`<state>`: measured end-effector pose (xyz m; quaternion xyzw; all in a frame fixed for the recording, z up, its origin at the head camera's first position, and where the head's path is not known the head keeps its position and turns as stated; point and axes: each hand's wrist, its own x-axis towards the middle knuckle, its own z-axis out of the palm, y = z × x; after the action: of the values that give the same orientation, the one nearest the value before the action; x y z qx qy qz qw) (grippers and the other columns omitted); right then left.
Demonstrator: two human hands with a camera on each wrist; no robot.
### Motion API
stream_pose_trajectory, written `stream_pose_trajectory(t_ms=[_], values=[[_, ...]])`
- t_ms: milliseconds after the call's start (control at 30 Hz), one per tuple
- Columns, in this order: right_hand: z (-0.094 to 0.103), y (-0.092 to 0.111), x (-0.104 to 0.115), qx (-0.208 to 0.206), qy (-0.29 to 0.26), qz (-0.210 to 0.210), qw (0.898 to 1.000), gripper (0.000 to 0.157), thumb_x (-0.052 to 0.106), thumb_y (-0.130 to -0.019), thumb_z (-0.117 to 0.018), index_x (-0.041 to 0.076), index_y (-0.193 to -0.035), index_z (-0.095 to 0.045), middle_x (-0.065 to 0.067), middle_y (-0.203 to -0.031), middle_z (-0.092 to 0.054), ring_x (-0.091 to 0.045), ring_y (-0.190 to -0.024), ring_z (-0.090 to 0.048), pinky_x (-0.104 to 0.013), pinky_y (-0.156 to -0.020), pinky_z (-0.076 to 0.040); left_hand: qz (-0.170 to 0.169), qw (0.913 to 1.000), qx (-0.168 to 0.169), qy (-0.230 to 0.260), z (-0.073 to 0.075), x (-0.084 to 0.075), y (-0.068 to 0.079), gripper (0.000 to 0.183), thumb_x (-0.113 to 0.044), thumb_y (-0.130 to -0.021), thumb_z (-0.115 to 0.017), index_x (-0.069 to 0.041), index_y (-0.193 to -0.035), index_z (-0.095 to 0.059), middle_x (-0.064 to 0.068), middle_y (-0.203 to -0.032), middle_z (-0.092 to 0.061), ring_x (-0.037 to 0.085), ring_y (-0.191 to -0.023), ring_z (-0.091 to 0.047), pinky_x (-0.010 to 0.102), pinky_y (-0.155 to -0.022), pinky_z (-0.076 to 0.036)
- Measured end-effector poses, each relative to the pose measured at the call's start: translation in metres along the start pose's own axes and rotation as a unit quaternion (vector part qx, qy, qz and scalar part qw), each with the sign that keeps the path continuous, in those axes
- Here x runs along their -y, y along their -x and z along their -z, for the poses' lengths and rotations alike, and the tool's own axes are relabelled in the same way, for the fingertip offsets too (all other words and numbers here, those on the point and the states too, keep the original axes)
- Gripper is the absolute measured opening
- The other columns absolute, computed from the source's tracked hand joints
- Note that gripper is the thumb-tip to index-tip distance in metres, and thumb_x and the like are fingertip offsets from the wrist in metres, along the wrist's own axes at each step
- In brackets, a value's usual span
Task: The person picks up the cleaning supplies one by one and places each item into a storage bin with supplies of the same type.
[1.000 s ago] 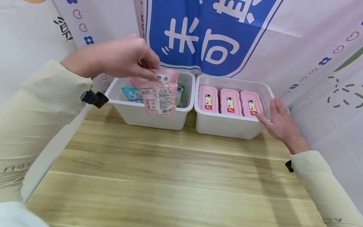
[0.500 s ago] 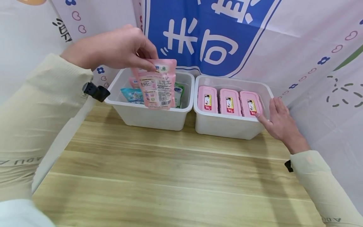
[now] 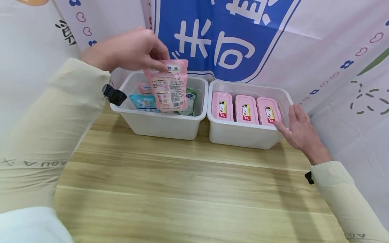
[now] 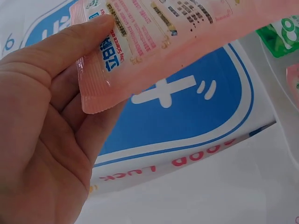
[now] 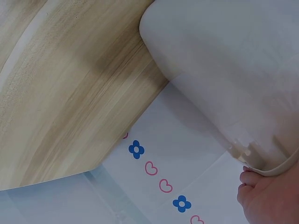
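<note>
My left hand [image 3: 138,50] pinches the top edge of a pink printed pouch [image 3: 170,89] between thumb and fingers. The pouch hangs upright over the left white bin [image 3: 161,126], its dense printed side towards me. In the left wrist view, the thumb presses on the sealed end of the pouch. Behind it in that bin lie a blue pouch [image 3: 143,102], another pink pouch [image 3: 144,88] and a green pouch [image 3: 190,101], partly hidden. My right hand [image 3: 299,130] holds the front right corner of the right white bin [image 3: 243,136], thumb at the front rim and fingers along the side.
Three pink lidded boxes [image 3: 246,108] stand in a row inside the right bin. Both bins sit side by side at the back of the wooden table [image 3: 194,182]. A printed cloth [image 3: 273,50] hangs close behind and along the sides.
My left hand has lifted the pink pouch, drawing it up and slightly back, so more of the pouches behind shows. The right hand stays at the bin corner.
</note>
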<state>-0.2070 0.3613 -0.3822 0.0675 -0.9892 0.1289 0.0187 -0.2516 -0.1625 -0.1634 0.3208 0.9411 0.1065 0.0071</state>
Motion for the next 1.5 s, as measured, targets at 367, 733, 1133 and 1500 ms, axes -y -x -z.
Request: stream_pose_trajectory(t_ms=[367,733,1133,1500], values=[[0.000,-0.001,-0.003,-0.003,-0.001,0.005,1.000,0.100,0.064,-0.107,-0.035,-0.004,-0.166,0.008,-0.026,-0.175,0.014,-0.049,-0.164,0.008,-0.076,-0.127,-0.006,0.021,0.9996,-0.003,0.019,-0.017,0.011,-0.012,0.021,-0.020,-0.101,-0.072,-0.007,-0.117,-0.080,0.016,-0.118,-0.078,0.025,-0.097,-0.072,0.041,-0.096,-0.064],[0.001,-0.001,-0.002,-0.003,0.001,0.008,1.000,0.099,0.061,-0.107,-0.038,-0.004,-0.166,0.007,-0.028,-0.175,0.011,-0.051,-0.163,0.004,-0.076,-0.126,-0.009,0.023,0.9989,0.021,0.035,-0.041,0.023,-0.020,0.023,-0.021,-0.101,-0.073,-0.008,-0.118,-0.079,0.014,-0.117,-0.078,0.024,-0.096,-0.072,0.040,-0.096,-0.064],[0.001,-0.001,-0.002,0.001,-0.002,0.004,1.000,0.099,0.063,-0.107,-0.035,-0.003,-0.166,0.009,-0.025,-0.175,0.015,-0.050,-0.163,0.008,-0.077,-0.126,-0.008,0.031,0.9976,0.026,0.056,-0.058,0.032,-0.025,0.024,-0.020,-0.101,-0.073,-0.009,-0.121,-0.079,0.014,-0.118,-0.078,0.026,-0.097,-0.072,0.042,-0.097,-0.064],[0.000,-0.003,-0.003,0.000,-0.003,0.006,1.000,0.100,0.064,-0.107,-0.036,-0.004,-0.166,0.008,-0.027,-0.175,0.013,-0.049,-0.163,0.007,-0.075,-0.128,-0.005,0.032,0.9956,0.033,0.082,-0.074,0.042,-0.035,0.023,-0.015,-0.100,-0.074,-0.009,-0.121,-0.080,0.013,-0.116,-0.079,0.024,-0.095,-0.072,0.039,-0.096,-0.064]])
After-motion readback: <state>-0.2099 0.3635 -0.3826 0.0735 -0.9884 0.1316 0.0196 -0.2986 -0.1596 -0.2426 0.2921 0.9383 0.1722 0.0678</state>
